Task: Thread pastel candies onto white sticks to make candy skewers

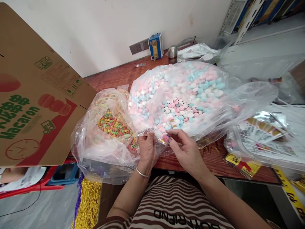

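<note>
My left hand (146, 148) is closed, thumb against fingers, pinching the edge of a small clear plastic packet (156, 133). At the packet's right end, the thumb and forefinger of my right hand (186, 149) close around a pink candy (165, 138); whether it is inside the packet is hard to see. Just beyond both hands lies a large clear bag of pink, white and blue candies (182, 109), its mouth open. To the left, a second open clear bag holds small colourful cereal rings (114, 124).
A tall cardboard box (47, 95) stands at the left. At the back are a blue box (156, 46) and a metal flask (172, 54). Plastic-wrapped packets (267, 133) cover the table's right side, near a yellow packet (241, 163). Gold beads (89, 202) hang below left.
</note>
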Motion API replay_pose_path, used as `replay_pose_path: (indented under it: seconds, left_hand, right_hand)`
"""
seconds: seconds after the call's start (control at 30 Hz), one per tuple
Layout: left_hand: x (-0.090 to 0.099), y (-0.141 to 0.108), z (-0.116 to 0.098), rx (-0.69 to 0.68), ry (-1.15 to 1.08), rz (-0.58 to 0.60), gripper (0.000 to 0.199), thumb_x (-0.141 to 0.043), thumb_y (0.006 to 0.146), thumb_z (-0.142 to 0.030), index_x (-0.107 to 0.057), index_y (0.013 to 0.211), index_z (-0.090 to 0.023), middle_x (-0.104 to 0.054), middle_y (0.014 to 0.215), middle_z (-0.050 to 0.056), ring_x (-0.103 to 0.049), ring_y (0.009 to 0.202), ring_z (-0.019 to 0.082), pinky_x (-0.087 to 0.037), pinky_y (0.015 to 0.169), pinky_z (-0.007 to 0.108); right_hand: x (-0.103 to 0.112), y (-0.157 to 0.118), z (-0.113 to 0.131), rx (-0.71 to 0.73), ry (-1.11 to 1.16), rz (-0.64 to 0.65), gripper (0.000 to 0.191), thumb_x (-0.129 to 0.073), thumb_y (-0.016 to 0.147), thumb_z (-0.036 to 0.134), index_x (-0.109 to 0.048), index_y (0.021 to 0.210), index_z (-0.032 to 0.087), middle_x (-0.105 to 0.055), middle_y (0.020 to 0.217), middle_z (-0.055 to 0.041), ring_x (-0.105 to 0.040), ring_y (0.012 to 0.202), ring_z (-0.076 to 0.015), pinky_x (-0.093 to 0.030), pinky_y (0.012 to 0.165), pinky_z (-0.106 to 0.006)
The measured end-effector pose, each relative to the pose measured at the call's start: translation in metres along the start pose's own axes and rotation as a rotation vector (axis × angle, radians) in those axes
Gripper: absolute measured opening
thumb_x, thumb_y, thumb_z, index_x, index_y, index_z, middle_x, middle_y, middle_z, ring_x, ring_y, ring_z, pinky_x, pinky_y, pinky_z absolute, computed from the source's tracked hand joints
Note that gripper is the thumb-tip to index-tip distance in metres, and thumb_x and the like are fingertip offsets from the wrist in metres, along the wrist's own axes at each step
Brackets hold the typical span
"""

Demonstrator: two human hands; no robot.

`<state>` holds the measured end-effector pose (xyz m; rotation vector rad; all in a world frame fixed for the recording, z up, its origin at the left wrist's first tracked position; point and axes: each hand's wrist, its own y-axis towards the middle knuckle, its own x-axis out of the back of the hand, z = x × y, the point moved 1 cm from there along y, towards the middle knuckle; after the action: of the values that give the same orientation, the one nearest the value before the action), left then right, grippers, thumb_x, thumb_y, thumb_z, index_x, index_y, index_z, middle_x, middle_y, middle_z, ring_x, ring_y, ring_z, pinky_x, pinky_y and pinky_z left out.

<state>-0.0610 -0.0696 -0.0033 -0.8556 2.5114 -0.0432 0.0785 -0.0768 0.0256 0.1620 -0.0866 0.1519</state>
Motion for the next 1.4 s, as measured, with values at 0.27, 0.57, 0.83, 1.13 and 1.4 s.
replay_pose_path:
  seconds: [0.27,0.57,0.83,1.13,1.4]
  left_hand:
    - [0.004,-0.009,0.006,0.03,0.133,0.109,0.039,-0.092,0.06,-0.039,-0.062,0.06,-0.015,-0.06,0.057,-0.003,-0.05,0.053,0.007,-0.04,0.055,0.02]
    - [-0.005,-0.013,0.003,0.372,-0.063,0.151,0.044,-0.097,0.052,-0.028,-0.059,0.067,-0.013,-0.049,0.057,-0.007,-0.041,0.049,0.003,-0.034,0.049,0.016]
    - [0.001,-0.003,0.015,0.461,-0.229,0.13,0.043,-0.094,0.062,-0.024,-0.052,0.068,-0.016,-0.043,0.059,-0.009,-0.039,0.049,0.002,-0.038,0.049,0.015]
    - [0.003,0.002,0.007,0.467,-0.38,0.034,0.036,-0.088,0.071,-0.014,-0.051,0.071,-0.015,-0.043,0.059,-0.01,-0.038,0.047,0.0,-0.033,0.045,0.013]
    - [0.012,0.018,-0.013,0.352,-0.396,-0.085,0.03,-0.081,0.079,-0.01,-0.052,0.075,-0.016,-0.045,0.059,-0.01,-0.039,0.045,0.0,-0.033,0.045,0.014]
  right_hand:
    - [-0.002,0.007,-0.022,-0.235,0.325,0.131,0.023,-0.07,0.08,0.039,-0.067,0.093,0.02,-0.071,0.078,-0.0017,-0.061,0.065,-0.0141,-0.051,0.057,-0.025]
    - [0.014,0.005,-0.018,-0.054,-0.061,0.036,0.014,-0.061,0.088,0.032,-0.064,0.081,0.021,-0.067,0.069,0.0001,-0.058,0.061,-0.0142,-0.046,0.059,-0.025]
    - [0.015,-0.002,-0.009,0.222,-0.38,-0.073,0.012,-0.053,0.098,0.026,-0.063,0.092,0.022,-0.07,0.082,-0.0032,-0.065,0.075,-0.0173,-0.048,0.07,-0.028]
    - [0.033,-0.01,-0.021,0.196,-0.737,-0.168,0.021,-0.05,0.101,0.037,-0.062,0.096,0.02,-0.068,0.083,-0.0058,-0.064,0.073,-0.0195,-0.044,0.064,-0.029]
    - [0.025,0.005,-0.059,-0.185,-1.056,0.163,0.02,-0.045,0.1,0.025,-0.063,0.098,0.016,-0.068,0.074,-0.0077,-0.062,0.063,-0.0209,-0.029,0.054,-0.029]
